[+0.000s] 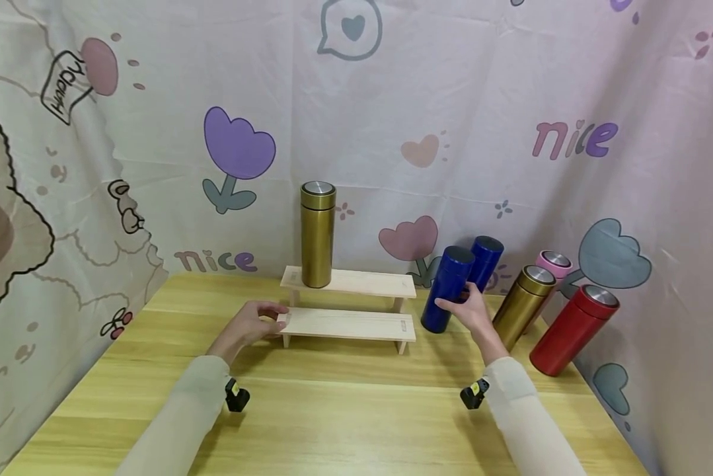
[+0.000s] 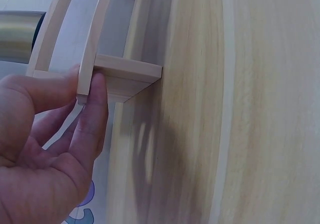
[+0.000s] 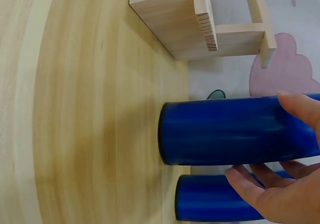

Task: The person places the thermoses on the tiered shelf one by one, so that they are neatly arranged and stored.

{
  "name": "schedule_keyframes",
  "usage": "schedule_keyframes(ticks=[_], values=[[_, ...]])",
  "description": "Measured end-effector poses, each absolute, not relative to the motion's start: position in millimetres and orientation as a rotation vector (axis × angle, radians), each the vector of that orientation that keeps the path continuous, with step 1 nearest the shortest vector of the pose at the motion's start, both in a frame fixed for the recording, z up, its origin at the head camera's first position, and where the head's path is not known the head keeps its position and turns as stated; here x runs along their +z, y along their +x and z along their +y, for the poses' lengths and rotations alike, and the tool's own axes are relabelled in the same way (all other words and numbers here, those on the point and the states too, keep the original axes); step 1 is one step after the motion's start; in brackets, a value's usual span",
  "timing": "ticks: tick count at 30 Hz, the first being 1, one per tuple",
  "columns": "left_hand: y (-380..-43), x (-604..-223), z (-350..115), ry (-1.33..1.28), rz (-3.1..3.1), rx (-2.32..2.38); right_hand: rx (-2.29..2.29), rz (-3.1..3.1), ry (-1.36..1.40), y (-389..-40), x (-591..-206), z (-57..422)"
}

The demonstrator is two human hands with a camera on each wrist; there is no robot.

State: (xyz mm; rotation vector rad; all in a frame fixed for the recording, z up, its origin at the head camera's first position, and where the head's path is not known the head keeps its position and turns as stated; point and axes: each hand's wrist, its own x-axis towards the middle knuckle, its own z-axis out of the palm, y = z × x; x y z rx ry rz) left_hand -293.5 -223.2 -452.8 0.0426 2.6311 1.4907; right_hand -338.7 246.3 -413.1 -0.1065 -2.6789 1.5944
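A two-step wooden rack [image 1: 350, 324] stands at the back middle of the table. At the left end of its lower board, my left hand [image 1: 250, 328] pinches the edge; the left wrist view shows thumb and fingers [image 2: 87, 129] on either side of the board. A gold thermos [image 1: 317, 241] is upright on the upper board, towards its left end. To the right of the rack, my right hand [image 1: 475, 311] grips a blue thermos [image 1: 447, 287] around its side. In the right wrist view its base [image 3: 167, 134] is close to the tabletop.
Behind the gripped one stands a second blue thermos [image 1: 487, 258]. Farther right are another gold thermos [image 1: 523, 304], a pink thermos [image 1: 554, 261] partly hidden behind it, and a red thermos [image 1: 576, 330]. A printed curtain [image 1: 356, 119] hangs behind the wooden table [image 1: 344, 410].
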Motion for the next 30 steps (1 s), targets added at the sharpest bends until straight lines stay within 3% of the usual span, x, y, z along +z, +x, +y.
schedule_keyframes(ticks=[30], values=[[-293.6, -452.4, -222.3, 0.046, 2.63, 1.493, 1.54, -2.566, -0.108, -338.8, -428.5, 240.4]])
